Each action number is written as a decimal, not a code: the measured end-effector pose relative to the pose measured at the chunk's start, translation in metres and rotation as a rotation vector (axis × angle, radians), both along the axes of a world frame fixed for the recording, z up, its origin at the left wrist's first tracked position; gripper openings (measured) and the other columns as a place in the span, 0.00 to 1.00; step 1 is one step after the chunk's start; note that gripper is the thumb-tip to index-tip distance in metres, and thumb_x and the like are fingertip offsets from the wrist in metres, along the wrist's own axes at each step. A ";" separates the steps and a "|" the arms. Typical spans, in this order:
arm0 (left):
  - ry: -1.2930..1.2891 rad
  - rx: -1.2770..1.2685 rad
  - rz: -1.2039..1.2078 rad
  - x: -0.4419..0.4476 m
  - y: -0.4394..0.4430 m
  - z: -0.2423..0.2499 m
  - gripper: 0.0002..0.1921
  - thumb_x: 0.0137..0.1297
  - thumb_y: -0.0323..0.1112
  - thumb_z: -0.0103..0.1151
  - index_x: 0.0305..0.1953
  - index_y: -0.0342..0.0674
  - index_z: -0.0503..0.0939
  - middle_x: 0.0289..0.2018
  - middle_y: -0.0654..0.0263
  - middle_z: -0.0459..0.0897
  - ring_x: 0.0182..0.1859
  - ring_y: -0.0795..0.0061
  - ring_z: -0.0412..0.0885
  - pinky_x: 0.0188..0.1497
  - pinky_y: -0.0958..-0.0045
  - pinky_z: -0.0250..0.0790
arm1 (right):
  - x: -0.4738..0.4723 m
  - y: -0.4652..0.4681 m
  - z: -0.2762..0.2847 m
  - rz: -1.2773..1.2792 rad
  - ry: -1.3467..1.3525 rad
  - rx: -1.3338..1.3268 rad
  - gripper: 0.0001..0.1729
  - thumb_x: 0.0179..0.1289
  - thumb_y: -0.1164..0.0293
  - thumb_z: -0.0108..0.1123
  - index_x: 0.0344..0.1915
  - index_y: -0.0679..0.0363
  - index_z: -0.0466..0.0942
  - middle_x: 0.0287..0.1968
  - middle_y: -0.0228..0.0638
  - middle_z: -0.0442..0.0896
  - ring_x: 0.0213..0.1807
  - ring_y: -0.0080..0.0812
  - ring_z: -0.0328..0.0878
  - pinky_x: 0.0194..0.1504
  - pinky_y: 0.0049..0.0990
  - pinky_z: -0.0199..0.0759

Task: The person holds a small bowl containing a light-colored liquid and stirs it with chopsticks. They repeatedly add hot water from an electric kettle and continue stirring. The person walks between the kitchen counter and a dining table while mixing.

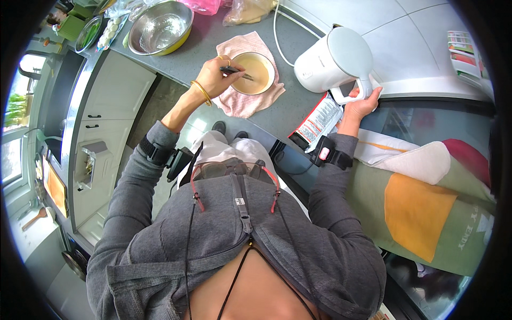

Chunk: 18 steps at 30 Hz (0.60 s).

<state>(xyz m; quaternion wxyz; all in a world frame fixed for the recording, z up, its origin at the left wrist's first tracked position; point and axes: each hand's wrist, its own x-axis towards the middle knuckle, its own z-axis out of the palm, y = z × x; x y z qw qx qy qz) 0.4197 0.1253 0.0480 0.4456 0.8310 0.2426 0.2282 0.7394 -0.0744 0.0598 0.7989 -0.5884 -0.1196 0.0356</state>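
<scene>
My left hand [219,78] grips the dark handle of a utensil [229,70], probably a fork, whose metal end dips into a tan liquid in a round bowl [273,74]. The bowl rests on a pink cloth [256,105] on the grey counter. At the right, my right hand [362,105] is closed around the handle of a white electric kettle [320,68] with a pale grey-green lid. The kettle is tilted, and its spout side is hidden. Just below it lies a red, white and black packet [316,122] bearing print.
A steel bowl [149,34] stands at the counter's upper left, near a plate of green vegetables [89,35] and a tray of white round items [109,34]. A white cord [275,34] runs behind the kettle. Plastic bags [250,11] lie at the back; a patterned cloth [420,216] is at the right.
</scene>
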 end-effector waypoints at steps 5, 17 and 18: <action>-0.008 -0.006 0.010 0.002 -0.002 0.001 0.08 0.54 0.30 0.64 0.37 0.38 0.84 0.29 0.60 0.79 0.31 0.68 0.80 0.36 0.71 0.72 | 0.005 0.006 -0.011 0.024 0.040 0.054 0.33 0.65 0.45 0.45 0.23 0.66 0.73 0.12 0.34 0.68 0.10 0.26 0.64 0.12 0.22 0.54; 0.027 0.019 -0.029 0.005 -0.006 0.004 0.08 0.57 0.27 0.63 0.39 0.37 0.82 0.35 0.64 0.80 0.36 0.74 0.81 0.39 0.75 0.74 | 0.005 0.011 -0.020 0.010 0.054 -0.019 0.33 0.67 0.45 0.43 0.36 0.69 0.76 0.12 0.32 0.66 0.10 0.25 0.62 0.11 0.21 0.52; 0.013 0.039 -0.041 0.005 -0.006 0.004 0.08 0.56 0.26 0.63 0.39 0.37 0.82 0.35 0.63 0.80 0.36 0.74 0.81 0.39 0.75 0.74 | 0.006 0.010 -0.021 0.012 0.054 -0.013 0.33 0.67 0.46 0.43 0.36 0.70 0.76 0.12 0.32 0.66 0.10 0.25 0.62 0.12 0.21 0.52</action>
